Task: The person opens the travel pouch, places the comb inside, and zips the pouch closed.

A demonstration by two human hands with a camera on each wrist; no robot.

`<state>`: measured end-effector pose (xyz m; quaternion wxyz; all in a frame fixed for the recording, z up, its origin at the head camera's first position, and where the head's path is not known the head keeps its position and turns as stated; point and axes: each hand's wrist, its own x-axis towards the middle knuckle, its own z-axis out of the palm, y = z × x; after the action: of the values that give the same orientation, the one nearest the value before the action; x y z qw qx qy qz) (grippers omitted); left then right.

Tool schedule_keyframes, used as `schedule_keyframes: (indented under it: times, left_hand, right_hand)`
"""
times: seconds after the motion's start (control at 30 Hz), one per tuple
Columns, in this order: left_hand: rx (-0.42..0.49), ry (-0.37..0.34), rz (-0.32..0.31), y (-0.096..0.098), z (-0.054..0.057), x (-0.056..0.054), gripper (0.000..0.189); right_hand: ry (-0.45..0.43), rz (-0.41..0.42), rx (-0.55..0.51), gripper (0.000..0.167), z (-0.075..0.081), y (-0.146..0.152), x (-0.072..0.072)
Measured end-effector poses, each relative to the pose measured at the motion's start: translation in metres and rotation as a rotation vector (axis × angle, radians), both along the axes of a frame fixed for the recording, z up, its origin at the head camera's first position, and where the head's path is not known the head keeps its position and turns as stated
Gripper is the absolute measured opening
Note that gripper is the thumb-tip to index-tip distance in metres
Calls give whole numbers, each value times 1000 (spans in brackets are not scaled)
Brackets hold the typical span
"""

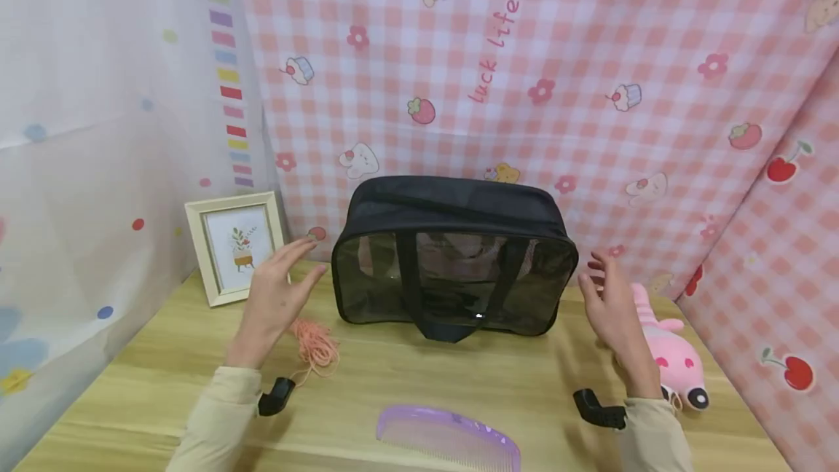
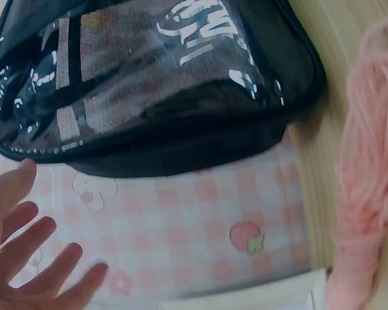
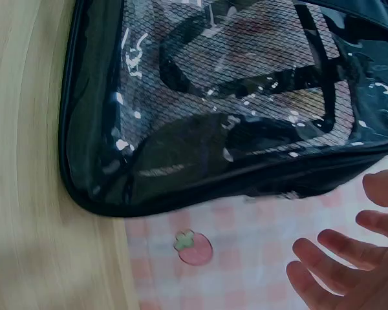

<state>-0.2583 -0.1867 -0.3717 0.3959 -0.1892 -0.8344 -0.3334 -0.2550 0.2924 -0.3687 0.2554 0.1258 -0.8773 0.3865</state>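
Black bag (image 1: 452, 257) upright between left hand (image 1: 275, 290) and right hand (image 1: 612, 304)
Stands on the desk (image 1: 419, 377) with long axis running from one hand to the other; flanked just beside either end by hands with fingers parted and relaxed, gripping nothing; too close to call the nearer; peach yarn (image 1: 316, 347) before the bag's left end, purple comb (image 1: 448, 430) before its middle

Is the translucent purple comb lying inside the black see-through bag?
No, the translucent purple comb lies on the wood-grain table, in front of the black see-through bag.
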Motion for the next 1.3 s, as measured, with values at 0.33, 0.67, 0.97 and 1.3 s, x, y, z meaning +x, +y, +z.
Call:
schedule_keyframes:
  times: [0.33,0.67,0.97,1.3]
  left_hand:
    - [235,59,-152,21,11,8,37]
    - [298,4,-143,38,21,16,30]
    - [301,25,-157,38,19,14,28]
    - [282,48,-156,38,19,14,28]
  right_hand:
    - [-135,99,-111,43,-4,-10,-20]
    - [-314,155,-292,43,-13,-4,-28]
    - [-358,172,-473,35,-29,-5,-41]
    - [-285,111,-706,11,-30,-6,-44]
